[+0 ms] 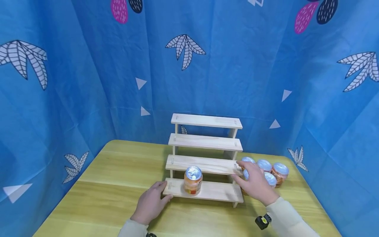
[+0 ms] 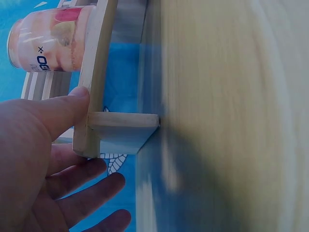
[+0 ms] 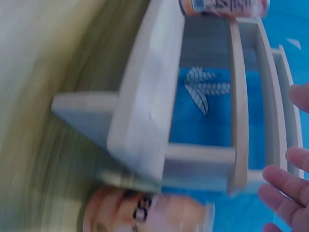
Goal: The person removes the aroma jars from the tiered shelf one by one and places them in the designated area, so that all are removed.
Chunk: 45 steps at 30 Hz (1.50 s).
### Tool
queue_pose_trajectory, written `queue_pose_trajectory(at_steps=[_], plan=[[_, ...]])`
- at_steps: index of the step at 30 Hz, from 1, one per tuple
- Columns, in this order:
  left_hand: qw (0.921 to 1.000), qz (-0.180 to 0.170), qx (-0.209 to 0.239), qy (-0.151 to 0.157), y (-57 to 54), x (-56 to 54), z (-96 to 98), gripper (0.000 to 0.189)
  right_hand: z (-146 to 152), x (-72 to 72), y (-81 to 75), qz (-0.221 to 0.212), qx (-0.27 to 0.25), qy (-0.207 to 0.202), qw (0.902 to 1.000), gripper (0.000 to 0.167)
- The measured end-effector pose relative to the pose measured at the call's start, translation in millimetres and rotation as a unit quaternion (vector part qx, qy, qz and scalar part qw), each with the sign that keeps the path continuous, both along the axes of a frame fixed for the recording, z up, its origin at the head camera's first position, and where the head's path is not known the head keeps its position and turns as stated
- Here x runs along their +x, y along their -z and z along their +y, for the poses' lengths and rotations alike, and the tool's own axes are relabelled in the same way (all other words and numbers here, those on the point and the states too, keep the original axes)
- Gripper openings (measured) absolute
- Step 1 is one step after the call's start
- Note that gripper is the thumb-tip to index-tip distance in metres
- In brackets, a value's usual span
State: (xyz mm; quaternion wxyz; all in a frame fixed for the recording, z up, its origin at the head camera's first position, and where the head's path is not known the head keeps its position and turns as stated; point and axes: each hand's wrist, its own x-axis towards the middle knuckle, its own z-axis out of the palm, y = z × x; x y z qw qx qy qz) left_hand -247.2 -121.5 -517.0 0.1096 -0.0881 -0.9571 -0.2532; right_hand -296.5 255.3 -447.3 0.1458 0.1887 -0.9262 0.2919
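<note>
A pale wooden stepped shelf with several tiers stands on the table. One orange-pink can with a shiny silver lid is upright on its lowest tier, left of the middle. My left hand holds the left end of that tier. In the left wrist view the thumb lies on the board's edge, the index fingertip is hidden behind it, and the other fingers are extended. My right hand hovers by the shelf's right side with fingers spread and nothing held, partly covering the cans there.
Several similar cans with silver lids stand together on the table right of the shelf. The yellowish wooden table has rounded far corners. A blue patterned curtain hangs close behind and at both sides.
</note>
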Motion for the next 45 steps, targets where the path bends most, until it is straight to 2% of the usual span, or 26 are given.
queue_pose_trajectory(at_steps=[6, 14, 24, 34, 45], plan=[[1.0000, 0.001, 0.000, 0.004, 0.6, 2.2, 0.0, 0.064, -20, 2.5, 4.9, -0.008, 0.004, -0.019, 0.9998, 0.062], [1.0000, 0.003, -0.003, 0.002, 0.9, 0.6, -0.5, 0.064, -45, 3.8, -1.2, -0.017, -0.004, -0.069, 0.9974, 0.069], [1.0000, 0.005, 0.000, -0.001, 4.7, -1.5, -0.4, 0.065, -67, 3.5, -6.2, -0.056, 0.001, -0.111, 0.9922, 0.077], [1.0000, 0.006, 0.002, -0.002, 5.7, -2.6, -1.1, 0.065, -89, -0.4, 3.8, -0.032, -0.016, -0.146, 0.9886, 0.080], [1.0000, 0.005, 0.002, -0.005, 5.8, -2.4, -0.7, 0.065, -109, -0.4, 8.1, -0.007, 0.006, -0.162, 0.9868, 0.078]])
